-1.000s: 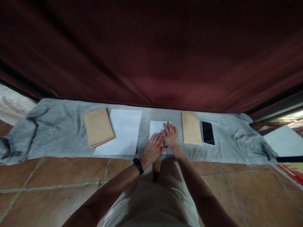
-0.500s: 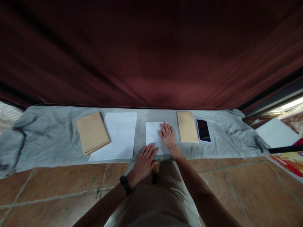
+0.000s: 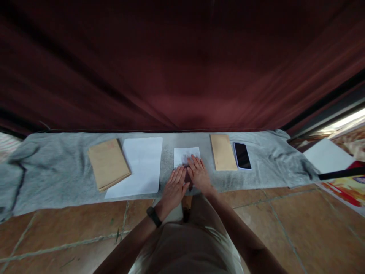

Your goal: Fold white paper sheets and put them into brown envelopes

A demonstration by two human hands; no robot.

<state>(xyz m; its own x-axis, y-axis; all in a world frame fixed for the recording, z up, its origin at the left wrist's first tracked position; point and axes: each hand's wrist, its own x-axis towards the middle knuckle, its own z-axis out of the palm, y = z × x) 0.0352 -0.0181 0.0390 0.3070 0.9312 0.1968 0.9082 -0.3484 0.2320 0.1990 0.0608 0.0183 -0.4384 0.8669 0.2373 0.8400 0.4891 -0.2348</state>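
A folded sheet of white paper (image 3: 181, 153) lies in front of me on a grey cloth. My left hand (image 3: 174, 187) lies flat with its fingers out on the near left edge of the sheet. Beside it, my right hand (image 3: 200, 176) is spread flat over the near right part of the paper. The fingertips of both hands hide the sheet's near edge. Neither hand grips anything; both press from above.
To the left, a stack of brown envelopes (image 3: 109, 163) overlaps larger white sheets (image 3: 142, 167). On the right are a single brown envelope (image 3: 224, 152) and a phone (image 3: 242, 156). The grey cloth (image 3: 65, 167) covers a narrow bench; a dark red curtain (image 3: 182, 83) hangs behind it.
The white sheet now looks shorter from front to back, folded over. My right hand has come nearer to me, and both hands are closer together at the near edge.
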